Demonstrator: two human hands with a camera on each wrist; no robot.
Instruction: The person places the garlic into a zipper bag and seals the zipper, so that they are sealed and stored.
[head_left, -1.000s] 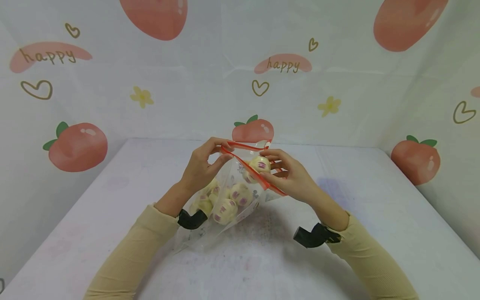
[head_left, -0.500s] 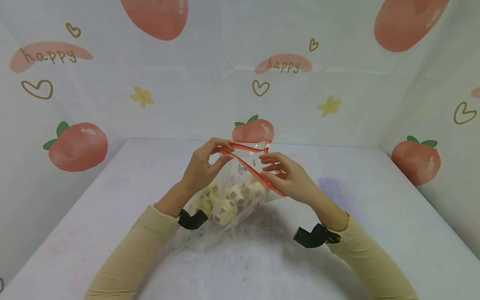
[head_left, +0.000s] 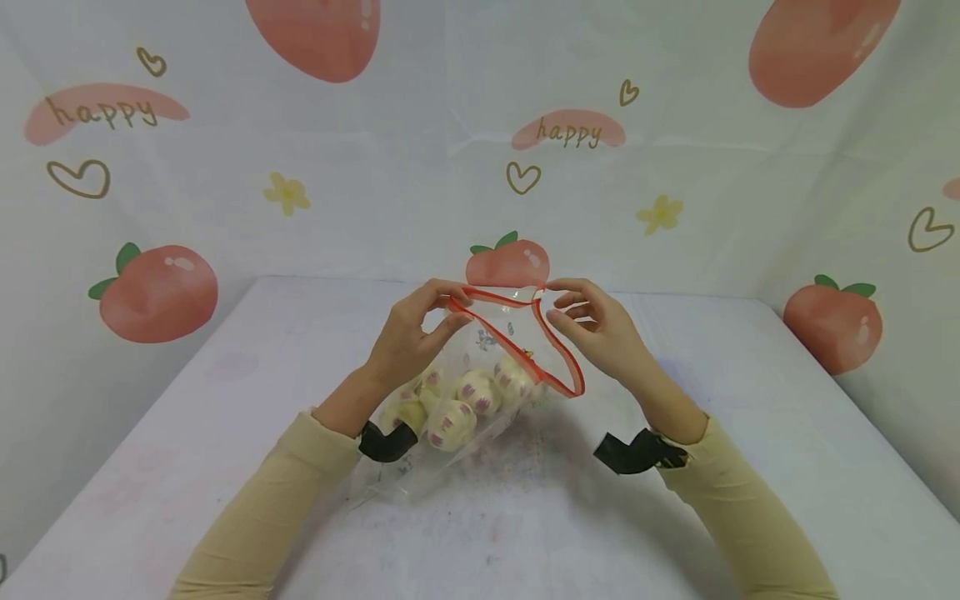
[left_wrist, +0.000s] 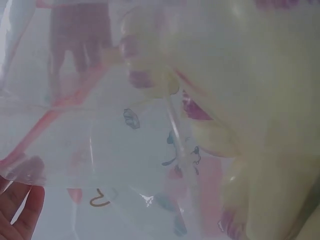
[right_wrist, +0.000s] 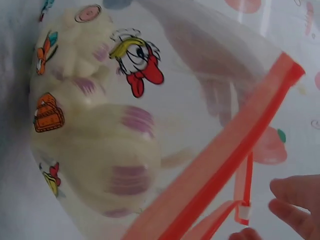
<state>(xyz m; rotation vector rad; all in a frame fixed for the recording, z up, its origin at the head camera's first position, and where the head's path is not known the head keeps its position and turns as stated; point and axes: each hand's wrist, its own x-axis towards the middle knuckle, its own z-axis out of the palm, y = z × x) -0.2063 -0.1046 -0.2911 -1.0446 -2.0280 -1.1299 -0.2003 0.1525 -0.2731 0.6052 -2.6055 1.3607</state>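
Note:
A clear zip bag (head_left: 483, 333) with a red edge and printed cartoon figures stands tilted in the middle of the table. Several pale garlic bulbs (head_left: 452, 425) with purple patches lie inside it; the right wrist view shows a garlic bulb (right_wrist: 110, 155) close up through the plastic. My left hand (head_left: 412, 329) pinches the left corner of the bag's gaping mouth. To the right of the mouth is my right hand (head_left: 600, 329), holding nothing, its fingers loosely bent. Its index fingertip is close to the white slider (right_wrist: 244, 212); the right wrist view shows a gap between them.
The bag rests on a white-covered table (head_left: 480, 533). Behind it hangs a white backdrop (head_left: 405, 167) printed with fruit, hearts and flowers. A black camera mount (head_left: 386, 442) on the left wrist overlaps the bag's lower left.
A garlic bulb near my right fingers has dropped down among the others in the bag. My right hand has moved off the red rim, up and to the right. My left hand keeps its hold.

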